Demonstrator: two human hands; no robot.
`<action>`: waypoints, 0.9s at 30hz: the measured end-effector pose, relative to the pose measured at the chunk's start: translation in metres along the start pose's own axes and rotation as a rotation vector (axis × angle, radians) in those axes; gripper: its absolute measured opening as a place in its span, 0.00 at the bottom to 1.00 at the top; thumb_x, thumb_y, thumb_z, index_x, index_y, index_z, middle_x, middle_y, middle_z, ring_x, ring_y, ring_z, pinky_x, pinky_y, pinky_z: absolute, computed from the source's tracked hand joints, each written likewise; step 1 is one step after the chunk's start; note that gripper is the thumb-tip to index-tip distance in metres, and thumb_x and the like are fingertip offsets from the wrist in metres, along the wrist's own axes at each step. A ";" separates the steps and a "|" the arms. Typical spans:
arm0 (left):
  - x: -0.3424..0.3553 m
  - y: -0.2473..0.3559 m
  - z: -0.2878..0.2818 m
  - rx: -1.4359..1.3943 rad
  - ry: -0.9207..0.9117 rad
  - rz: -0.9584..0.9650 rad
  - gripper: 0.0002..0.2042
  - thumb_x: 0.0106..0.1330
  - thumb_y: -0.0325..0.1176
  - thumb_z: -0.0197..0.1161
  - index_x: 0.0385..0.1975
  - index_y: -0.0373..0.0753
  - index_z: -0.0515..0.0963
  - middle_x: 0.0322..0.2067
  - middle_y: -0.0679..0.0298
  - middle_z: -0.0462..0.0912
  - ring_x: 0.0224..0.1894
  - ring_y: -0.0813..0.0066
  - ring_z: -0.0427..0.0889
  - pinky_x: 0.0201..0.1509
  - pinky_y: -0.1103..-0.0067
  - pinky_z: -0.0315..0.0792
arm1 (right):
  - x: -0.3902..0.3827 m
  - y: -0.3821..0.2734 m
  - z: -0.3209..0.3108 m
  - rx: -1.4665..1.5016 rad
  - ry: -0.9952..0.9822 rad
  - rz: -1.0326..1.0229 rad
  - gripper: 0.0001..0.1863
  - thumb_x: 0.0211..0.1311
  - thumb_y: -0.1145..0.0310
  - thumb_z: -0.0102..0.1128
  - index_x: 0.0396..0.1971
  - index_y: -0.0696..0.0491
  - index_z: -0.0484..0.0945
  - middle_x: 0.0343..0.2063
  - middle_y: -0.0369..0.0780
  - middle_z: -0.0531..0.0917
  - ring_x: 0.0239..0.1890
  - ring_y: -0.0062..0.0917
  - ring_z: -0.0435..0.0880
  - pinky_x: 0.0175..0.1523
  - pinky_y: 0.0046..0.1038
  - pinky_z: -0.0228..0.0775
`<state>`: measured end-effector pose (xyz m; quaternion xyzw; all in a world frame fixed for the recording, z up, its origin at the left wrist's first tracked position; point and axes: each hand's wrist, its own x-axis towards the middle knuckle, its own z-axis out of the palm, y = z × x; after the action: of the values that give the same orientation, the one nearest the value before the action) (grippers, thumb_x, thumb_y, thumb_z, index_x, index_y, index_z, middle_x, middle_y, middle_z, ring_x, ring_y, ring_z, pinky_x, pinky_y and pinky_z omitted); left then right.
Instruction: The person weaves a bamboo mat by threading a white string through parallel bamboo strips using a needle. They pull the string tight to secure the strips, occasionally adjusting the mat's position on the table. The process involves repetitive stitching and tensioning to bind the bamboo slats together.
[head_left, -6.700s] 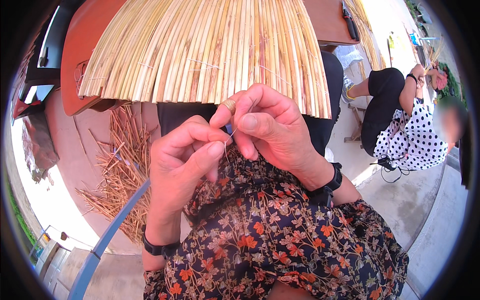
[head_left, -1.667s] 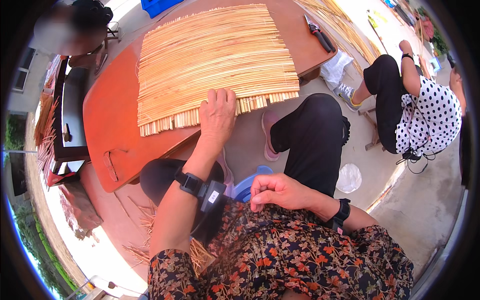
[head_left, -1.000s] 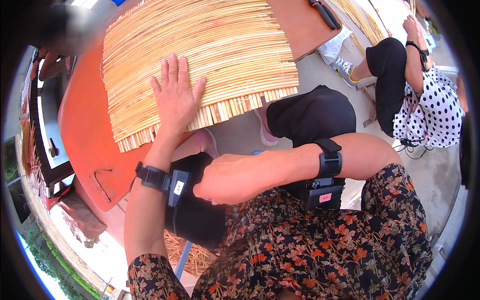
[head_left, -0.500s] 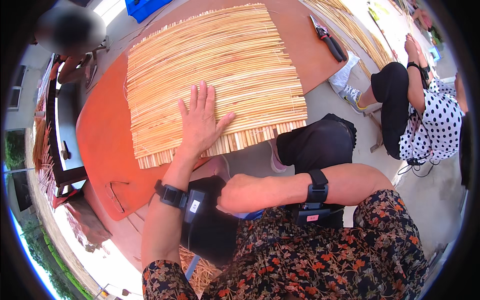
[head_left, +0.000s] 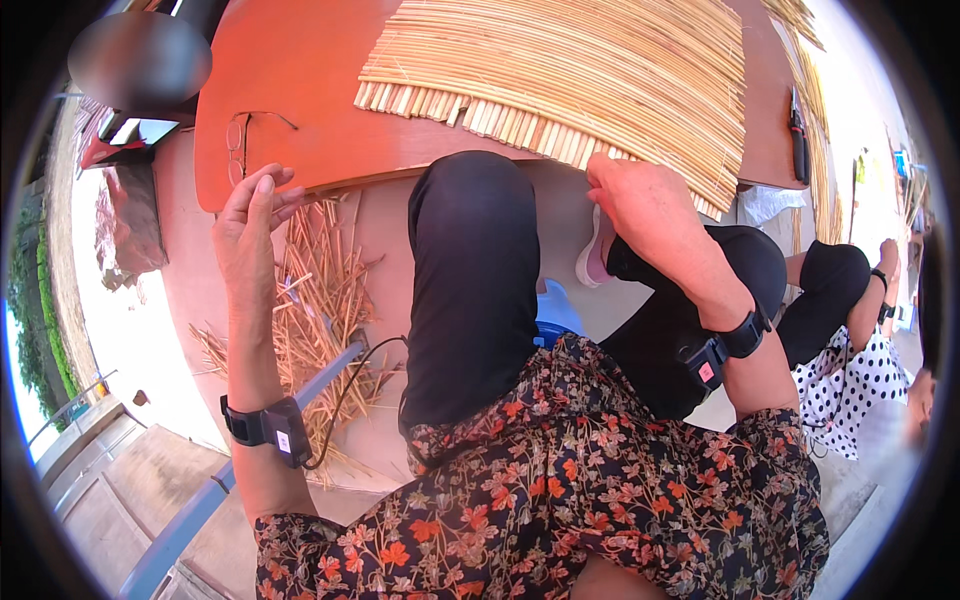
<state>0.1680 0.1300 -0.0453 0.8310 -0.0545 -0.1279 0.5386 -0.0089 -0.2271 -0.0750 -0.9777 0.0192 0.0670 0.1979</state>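
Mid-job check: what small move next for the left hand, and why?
Probably bring the left hand to the stick mat to steady it: that hand is near the glasses, away from the mat, while the right hand is at the mat's near edge.

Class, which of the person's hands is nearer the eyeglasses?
Left. The left hand is close to the eyeglasses; the right hand is well to their right, by the mat.
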 end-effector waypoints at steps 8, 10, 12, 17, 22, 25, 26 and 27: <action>-0.128 -0.255 -0.034 0.047 0.069 -0.609 0.15 0.69 0.33 0.60 0.49 0.30 0.79 0.37 0.60 0.86 0.36 0.73 0.86 0.36 0.80 0.78 | -0.016 -0.004 0.008 0.285 0.188 0.164 0.05 0.66 0.73 0.60 0.32 0.55 0.73 0.19 0.39 0.77 0.20 0.24 0.78 0.28 0.26 0.69; -0.160 -0.294 -0.034 0.142 0.007 -0.658 0.14 0.68 0.33 0.60 0.48 0.29 0.80 0.34 0.59 0.86 0.34 0.73 0.87 0.34 0.79 0.78 | -0.020 0.002 0.008 0.292 0.222 0.166 0.04 0.68 0.73 0.59 0.34 0.56 0.74 0.20 0.37 0.78 0.20 0.20 0.78 0.28 0.22 0.69; -0.193 -0.335 -0.028 0.214 -0.051 -0.710 0.14 0.68 0.33 0.60 0.47 0.29 0.80 0.33 0.58 0.86 0.32 0.72 0.87 0.32 0.79 0.78 | -0.021 0.009 0.006 0.292 0.225 0.157 0.04 0.69 0.73 0.58 0.34 0.57 0.74 0.22 0.36 0.79 0.21 0.17 0.78 0.28 0.20 0.69; -0.205 -0.342 0.019 0.132 -0.180 -0.826 0.12 0.70 0.33 0.59 0.44 0.29 0.81 0.32 0.61 0.85 0.33 0.75 0.84 0.37 0.80 0.79 | -0.024 0.040 -0.013 0.307 0.272 0.243 0.04 0.71 0.73 0.56 0.35 0.57 0.74 0.26 0.33 0.79 0.22 0.12 0.76 0.29 0.16 0.67; -0.197 -0.349 0.078 -0.033 -0.281 -0.782 0.12 0.70 0.33 0.59 0.44 0.31 0.81 0.33 0.61 0.85 0.33 0.74 0.85 0.36 0.79 0.78 | -0.025 0.064 -0.008 0.443 0.331 0.356 0.07 0.72 0.69 0.54 0.35 0.56 0.74 0.27 0.33 0.80 0.22 0.11 0.76 0.30 0.15 0.68; -0.189 -0.336 0.104 0.008 -0.407 -0.624 0.11 0.68 0.33 0.59 0.41 0.32 0.82 0.31 0.62 0.85 0.30 0.74 0.84 0.34 0.77 0.78 | -0.034 0.083 0.004 0.583 0.341 0.364 0.07 0.73 0.68 0.54 0.35 0.55 0.74 0.27 0.34 0.80 0.24 0.12 0.77 0.33 0.15 0.70; -0.192 -0.330 0.106 0.039 -0.452 -0.557 0.11 0.68 0.34 0.59 0.39 0.33 0.82 0.29 0.62 0.85 0.29 0.74 0.84 0.33 0.76 0.78 | -0.038 0.086 0.007 0.612 0.341 0.360 0.07 0.72 0.68 0.54 0.35 0.55 0.74 0.28 0.34 0.81 0.24 0.13 0.77 0.33 0.15 0.70; -0.196 -0.340 0.113 -0.113 -0.420 -0.675 0.10 0.67 0.34 0.59 0.38 0.33 0.82 0.28 0.63 0.85 0.28 0.75 0.83 0.33 0.76 0.77 | -0.037 0.089 0.007 0.641 0.350 0.349 0.07 0.72 0.68 0.54 0.35 0.55 0.74 0.28 0.34 0.81 0.24 0.13 0.77 0.33 0.15 0.70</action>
<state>-0.0666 0.2163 -0.3682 0.7271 0.1195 -0.4676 0.4883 -0.0521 -0.3056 -0.1107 -0.8452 0.2383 -0.0773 0.4721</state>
